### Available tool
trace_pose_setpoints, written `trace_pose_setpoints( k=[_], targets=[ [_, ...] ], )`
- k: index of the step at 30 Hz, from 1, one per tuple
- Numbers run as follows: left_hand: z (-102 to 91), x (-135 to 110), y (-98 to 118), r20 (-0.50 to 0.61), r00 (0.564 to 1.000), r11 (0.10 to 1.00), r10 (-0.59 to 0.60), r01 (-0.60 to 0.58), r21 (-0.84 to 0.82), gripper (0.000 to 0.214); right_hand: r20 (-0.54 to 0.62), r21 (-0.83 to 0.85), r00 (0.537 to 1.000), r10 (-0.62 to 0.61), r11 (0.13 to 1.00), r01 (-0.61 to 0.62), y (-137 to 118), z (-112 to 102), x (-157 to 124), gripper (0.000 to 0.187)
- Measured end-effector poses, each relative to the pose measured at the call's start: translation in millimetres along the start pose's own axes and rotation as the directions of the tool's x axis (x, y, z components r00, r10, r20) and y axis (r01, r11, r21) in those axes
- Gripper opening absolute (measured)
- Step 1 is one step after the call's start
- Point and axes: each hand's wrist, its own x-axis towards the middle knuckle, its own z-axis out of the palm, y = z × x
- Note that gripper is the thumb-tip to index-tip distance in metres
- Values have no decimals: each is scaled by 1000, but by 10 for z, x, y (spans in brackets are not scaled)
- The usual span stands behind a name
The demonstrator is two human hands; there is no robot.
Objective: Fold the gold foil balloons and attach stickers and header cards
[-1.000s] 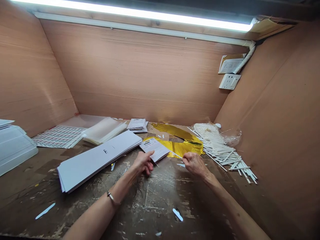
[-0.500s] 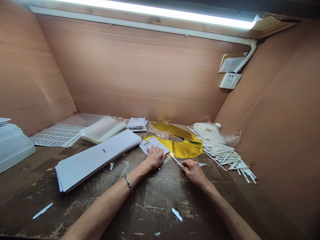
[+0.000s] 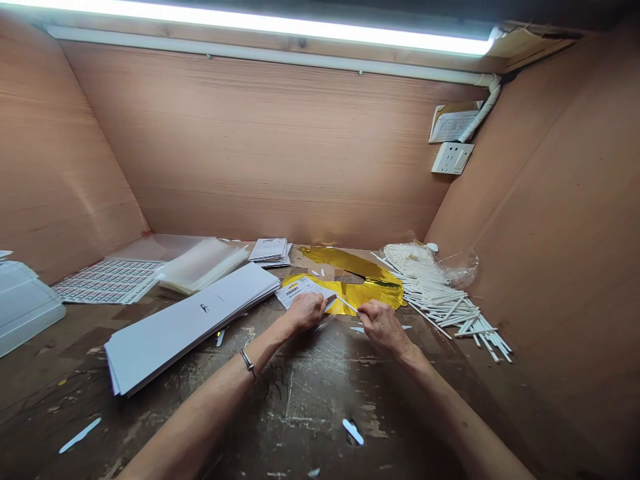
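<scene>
My left hand (image 3: 306, 311) rests with curled fingers on a small white printed card (image 3: 299, 289) that lies over the edge of a flat gold foil piece (image 3: 367, 291). My right hand (image 3: 381, 323) pinches the near end of a thin white stick (image 3: 345, 304), whose far end points toward the card and my left hand. Both hands sit close together at the middle of the worn workbench (image 3: 300, 400).
A heap of white sticks (image 3: 445, 300) lies at the right by a clear bag. A long stack of white cards (image 3: 190, 320), clear sleeves (image 3: 203, 263), a label sheet (image 3: 103, 280) and more printed cards (image 3: 270, 250) lie at the left. Plywood walls close in three sides.
My left hand moved onto the printed card and pressed it down. My right hand, with the white stick, shifted left toward it, so the two hands are now closer.
</scene>
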Motion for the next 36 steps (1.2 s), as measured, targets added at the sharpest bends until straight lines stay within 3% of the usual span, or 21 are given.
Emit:
trace_pose_setpoints(
  k=[2,5,9,12,15,17,20,23,26,31,34,36],
  targets=[
    [70,-62,-36,-16,999,998,51,-51,-30,22,16,-66,1000,8,998,-7,-52,105,62,26],
    [132,-185,-108,40,986,980,164,-168,108,18,47,-147,999,-14,989,21,-98,328,108,22],
    [100,-259,-180,115,971,954,210,-229,193,21,64,-111,995,-74,991,81,-36,543,74,21],
    [63,-146,-207,-99,991,993,91,-83,81,20,43,16,996,-84,996,83,43,559,56,20],
    [53,38,-238,-309,943,990,-125,100,-94,32,-5,169,1000,-14,985,15,92,500,82,20],
    [48,121,-257,-303,939,983,-161,126,-132,35,-15,266,999,33,964,-27,113,452,103,20],
    [41,109,-255,-234,972,1000,1,-6,-19,44,-38,324,999,25,946,-12,141,394,104,20],
    [60,-31,-198,-140,983,987,121,-104,125,58,-70,285,997,-9,958,29,146,379,65,20],
    [127,-173,-108,-92,992,980,82,-64,189,44,-66,211,998,-24,977,37,119,416,7,21],
    [298,-247,-5,-138,983,992,119,-111,64,15,-26,42,998,-52,998,53,64,511,-75,23],
    [324,-247,30,-172,980,993,101,-111,-46,9,-18,-55,998,-55,997,54,24,524,-103,22],
    [266,-250,50,-142,982,991,128,-133,-27,11,-28,-120,998,-62,991,58,-18,495,-109,22]
  ],
)
